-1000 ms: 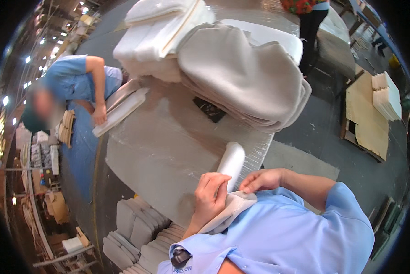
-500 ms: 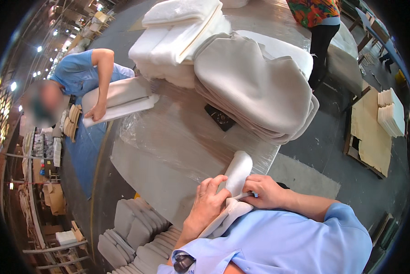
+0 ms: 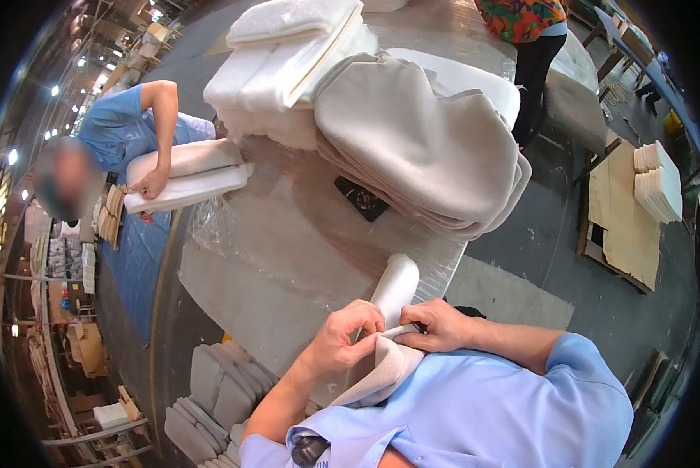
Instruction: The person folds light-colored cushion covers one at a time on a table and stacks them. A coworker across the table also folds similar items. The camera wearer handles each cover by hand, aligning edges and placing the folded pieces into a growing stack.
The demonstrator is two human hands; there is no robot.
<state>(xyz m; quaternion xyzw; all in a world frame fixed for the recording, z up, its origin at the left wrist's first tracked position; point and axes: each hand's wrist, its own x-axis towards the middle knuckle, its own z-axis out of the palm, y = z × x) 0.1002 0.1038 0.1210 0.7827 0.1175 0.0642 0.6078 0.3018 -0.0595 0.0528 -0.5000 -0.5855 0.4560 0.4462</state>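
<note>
Close before the light-blue cotton shirt [image 3: 490, 405], the left hand [image 3: 346, 335] and right hand [image 3: 437, 324] nearly meet, each pinched narrow on the rim of a soft beige fabric cover [image 3: 389, 372] that drapes below them. Just beyond the fingertips lies a smooth white rounded pad [image 3: 397, 285]. Forward and left of the hands spreads a plastic-filmed grey table [image 3: 272, 269], its straight side edge running just past the right hand.

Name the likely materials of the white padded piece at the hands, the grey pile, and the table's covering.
White padded piece: perhaps foam or batting, matte, with a plump rounded end. Grey pile: likely fabric, dull, draping in smooth folds. Table's covering: probably plastic film, glossy, with wrinkled glints.
</note>
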